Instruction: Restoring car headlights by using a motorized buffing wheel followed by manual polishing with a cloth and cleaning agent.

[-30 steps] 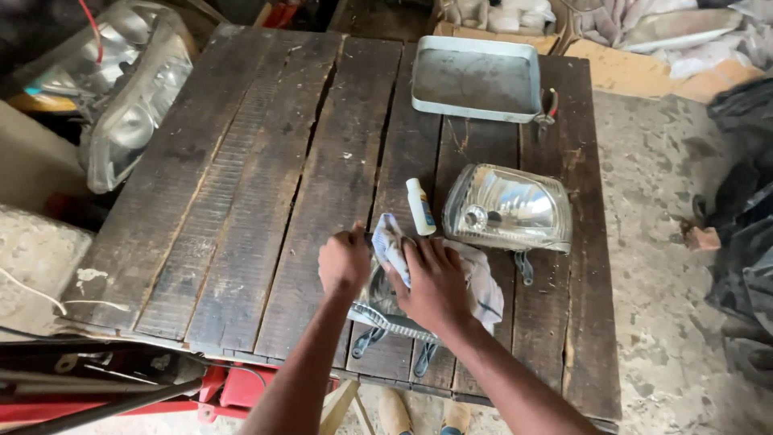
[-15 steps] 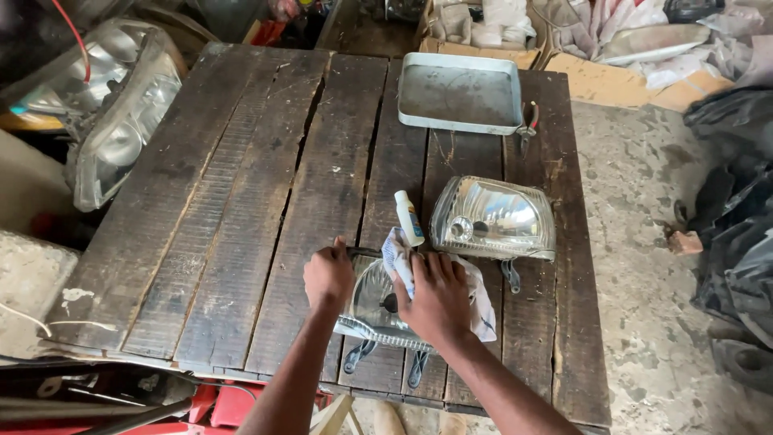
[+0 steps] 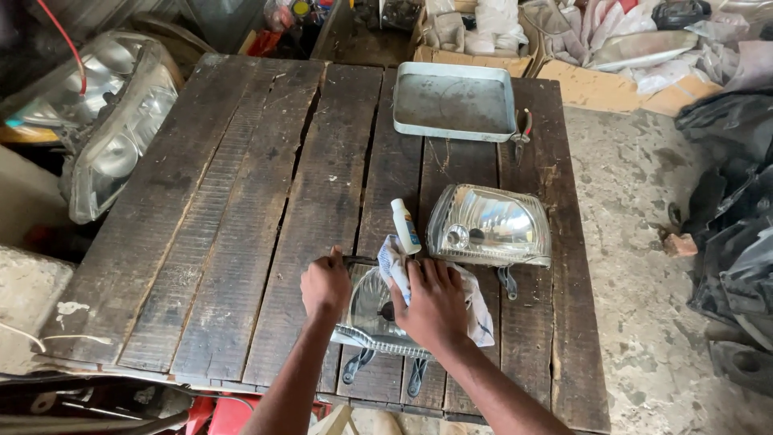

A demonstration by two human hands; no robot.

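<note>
Head view: left hand [image 3: 324, 283] clenched on headlight [image 3: 372, 310] at surface's six o'clock edge, right hand [image 3: 436, 304] pressing white cloth [image 3: 477, 310] onto lens; wiping seems midway, second headlight [image 3: 489, 225] untouched.

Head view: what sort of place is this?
Probably a vehicle-lamp repair workshop: headlight units lie on a rough plank table, another headlight sits at its left edge, and pliers lie beside a metal tray.

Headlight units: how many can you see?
3: a clear headlight lens under both hands, a chrome-backed headlight right of it, a large dusty headlight off the table's left edge. Others may be hidden.
</note>
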